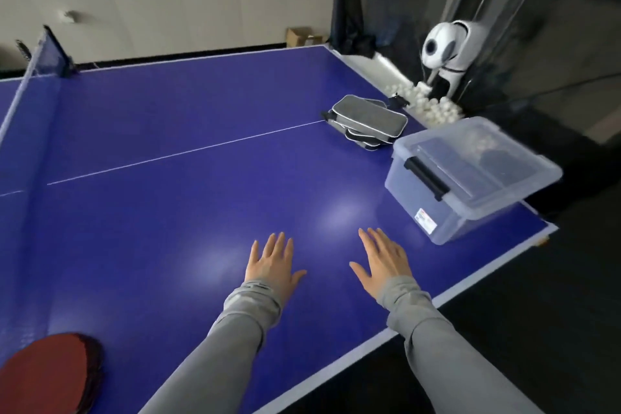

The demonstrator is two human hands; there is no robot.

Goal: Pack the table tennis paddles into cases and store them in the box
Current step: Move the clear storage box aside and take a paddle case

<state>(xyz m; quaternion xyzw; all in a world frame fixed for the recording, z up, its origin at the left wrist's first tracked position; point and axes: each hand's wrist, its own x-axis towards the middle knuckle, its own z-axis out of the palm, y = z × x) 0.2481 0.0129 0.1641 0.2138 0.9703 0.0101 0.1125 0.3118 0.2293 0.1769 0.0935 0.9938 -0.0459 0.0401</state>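
Note:
A stack of red-faced paddles lies at the bottom left corner of the blue table. Grey paddle cases are piled near the table's far right edge. A clear plastic box with its lid on and a black latch stands at the right edge, partly overhanging. My left hand and my right hand lie flat on the table with straight, spread fingers, holding nothing, between the paddles and the box.
The net crosses the table at the far left. A white ball machine stands beyond the far right corner above a heap of white balls. The floor to the right is dark.

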